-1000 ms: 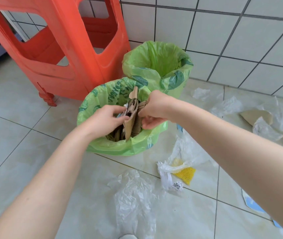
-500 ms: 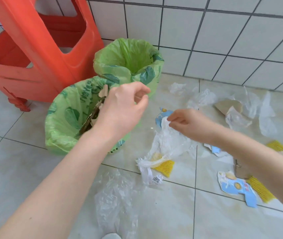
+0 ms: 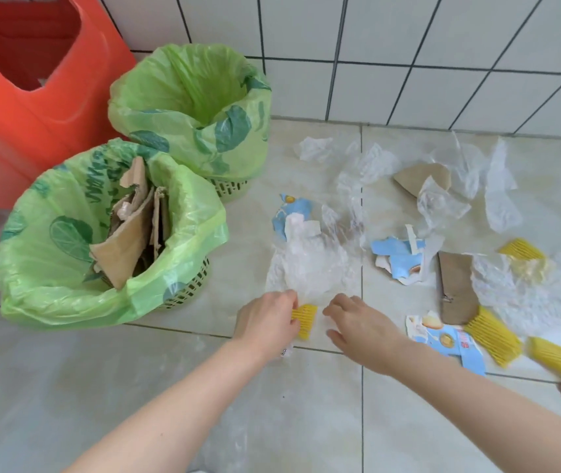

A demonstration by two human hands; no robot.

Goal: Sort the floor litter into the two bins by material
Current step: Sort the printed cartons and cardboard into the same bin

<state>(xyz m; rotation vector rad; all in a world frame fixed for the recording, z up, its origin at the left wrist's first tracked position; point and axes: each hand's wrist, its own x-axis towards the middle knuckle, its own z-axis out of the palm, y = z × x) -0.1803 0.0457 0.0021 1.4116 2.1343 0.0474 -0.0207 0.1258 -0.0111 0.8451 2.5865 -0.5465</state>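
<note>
Here your two hands reach down to the floor litter just ahead of you. Your left hand [image 3: 267,320] has its fingers curled at the near edge of a clear plastic bag [image 3: 310,264], beside a small yellow ridged piece [image 3: 304,319]; whether it already pinches the film cannot be told. Your right hand [image 3: 357,324] hovers just beside it, fingers loosely bent and holding nothing.

The step in hand appears to be picking up plastic. To the far left of your hands, the nearer bin [image 3: 67,250] already holds brown cardboard pieces [image 3: 129,240]; beyond it, the farther bin [image 3: 190,110] shows only its green liner, so it is presumably meant for plastic.

To the right of your hands lie more film scraps, torn blue printed pieces [image 3: 398,257], a brown card piece [image 3: 455,288] and further yellow ridged pieces [image 3: 490,336].

The next move likely calls for gathering the limp film into a bunch, keeping the yellow piece apart if it is another material, then carrying it over the nearer bin to the farther one.
</note>
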